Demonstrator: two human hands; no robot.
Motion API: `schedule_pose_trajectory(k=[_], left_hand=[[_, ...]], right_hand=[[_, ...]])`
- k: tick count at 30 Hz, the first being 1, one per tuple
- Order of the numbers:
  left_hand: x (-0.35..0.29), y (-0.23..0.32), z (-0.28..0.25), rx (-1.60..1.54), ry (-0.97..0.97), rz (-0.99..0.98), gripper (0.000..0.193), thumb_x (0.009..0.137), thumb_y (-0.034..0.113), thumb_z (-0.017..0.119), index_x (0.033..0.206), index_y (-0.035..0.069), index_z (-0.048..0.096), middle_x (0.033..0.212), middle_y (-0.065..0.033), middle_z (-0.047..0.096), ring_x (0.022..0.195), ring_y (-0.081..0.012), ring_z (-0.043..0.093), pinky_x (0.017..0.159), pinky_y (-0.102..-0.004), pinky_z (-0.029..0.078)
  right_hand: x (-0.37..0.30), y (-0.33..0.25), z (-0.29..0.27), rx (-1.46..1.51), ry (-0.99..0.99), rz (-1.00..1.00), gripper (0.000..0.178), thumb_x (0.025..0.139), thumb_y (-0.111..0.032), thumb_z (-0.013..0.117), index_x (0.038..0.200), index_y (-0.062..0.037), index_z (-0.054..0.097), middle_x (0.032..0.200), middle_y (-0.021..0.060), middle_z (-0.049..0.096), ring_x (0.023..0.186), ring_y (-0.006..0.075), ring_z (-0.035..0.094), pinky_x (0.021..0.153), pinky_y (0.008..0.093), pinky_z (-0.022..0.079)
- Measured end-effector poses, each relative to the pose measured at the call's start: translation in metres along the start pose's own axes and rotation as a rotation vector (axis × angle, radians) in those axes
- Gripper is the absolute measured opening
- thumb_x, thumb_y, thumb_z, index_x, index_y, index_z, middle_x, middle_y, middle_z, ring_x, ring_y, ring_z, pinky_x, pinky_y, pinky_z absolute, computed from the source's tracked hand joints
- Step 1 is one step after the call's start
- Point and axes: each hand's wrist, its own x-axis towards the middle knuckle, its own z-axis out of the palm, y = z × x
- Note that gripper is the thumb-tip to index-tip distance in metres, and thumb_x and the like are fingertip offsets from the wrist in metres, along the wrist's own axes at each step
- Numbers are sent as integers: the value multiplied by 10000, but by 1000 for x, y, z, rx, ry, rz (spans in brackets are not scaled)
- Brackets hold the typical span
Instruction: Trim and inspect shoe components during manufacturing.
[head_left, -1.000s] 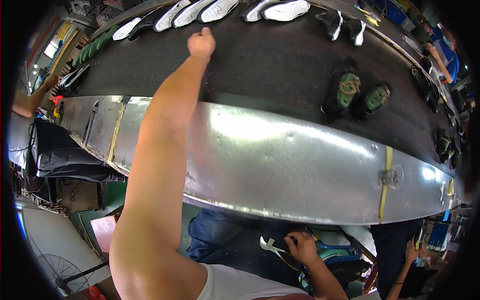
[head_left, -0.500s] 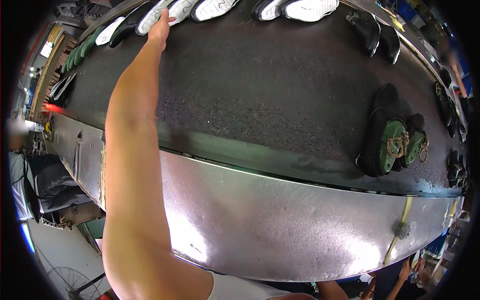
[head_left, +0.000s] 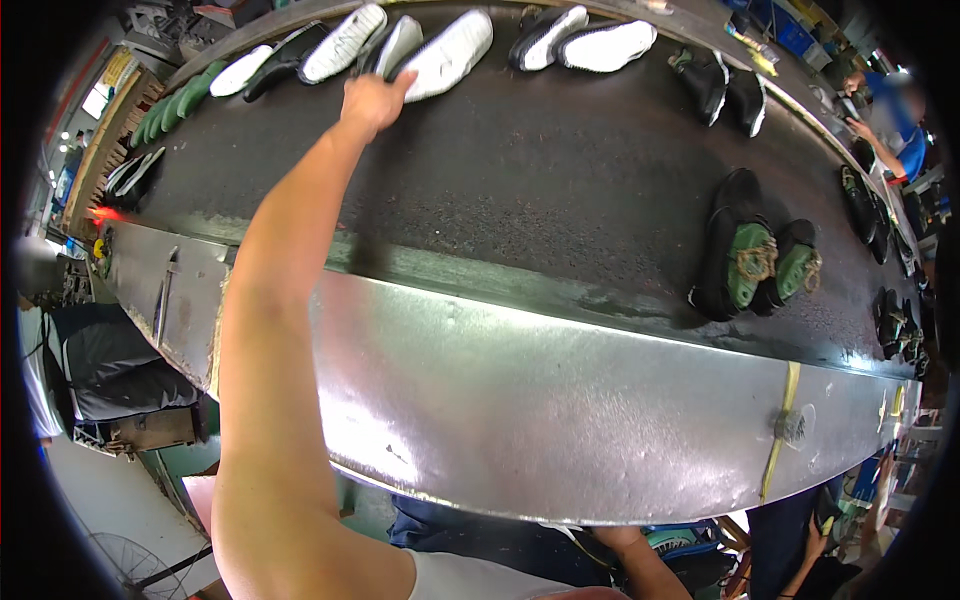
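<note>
The left hand (head_left: 372,100) is stretched to the far edge of the wide black belt (head_left: 560,190), fingers touching a white shoe sole (head_left: 447,55); a real grasp cannot be told. Much bare belt is left between the soles and the shiny metal side (head_left: 560,400). The right hand is hidden below the picture's edge.

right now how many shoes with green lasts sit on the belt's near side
2, side by side near the metal edge on the right: larger shoe, smaller shoe to its right. More dark shoes at the far right rim are too small to tell.

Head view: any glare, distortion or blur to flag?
Head view: bright glare on the steel side panel; fisheye bends the conveyor belt edges and blacks out the corners; the left hand on a white sole looks sharp; far co-worker is blurred.
</note>
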Motion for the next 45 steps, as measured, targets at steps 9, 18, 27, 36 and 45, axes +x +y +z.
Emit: schedule_pose_trajectory(k=[9,18,27,36,45], left_hand=[[-291,-64,-164,-126,-85,45,635,893,507,676,796,-119,639,797,-278,594,743,-353,621,718,-461,494],[-491,-78,-200,117,-30,269,717,805,313,775,1398,1,519,1572,-362,193,1486,-511,161,1210,-524,184],[-310,4,-136,147,-351,383,908,882,620,612,1469,-42,409,1406,-291,524,1295,-424,522,1090,-438,414],[-464,36,-163,-838,-576,266,502,977,362,646,1403,112,558,1136,-65,673,1013,-120,615,867,-289,522],[-696,8,-28,-1240,-492,317,574,996,239,644,1494,95,397,1226,-57,604,1147,-128,543,1020,-288,426]], right_hand=[[-45,-36,6,279,234,-107,163,857,-179,733,842,-33,664,841,133,668,607,282,630,581,372,513],[-128,-41,43,256,289,-192,153,836,-140,756,844,-34,645,851,123,652,682,254,644,611,344,519],[-222,-77,58,-174,150,-144,259,822,-202,760,999,-70,625,901,131,622,873,337,647,759,440,542],[-246,-14,60,1240,-241,271,530,845,-462,772,1120,-72,541,778,-16,530,633,85,505,525,216,401],[-232,-116,1,994,-328,132,361,939,-148,614,1261,5,554,1034,59,663,807,145,635,742,269,506]])
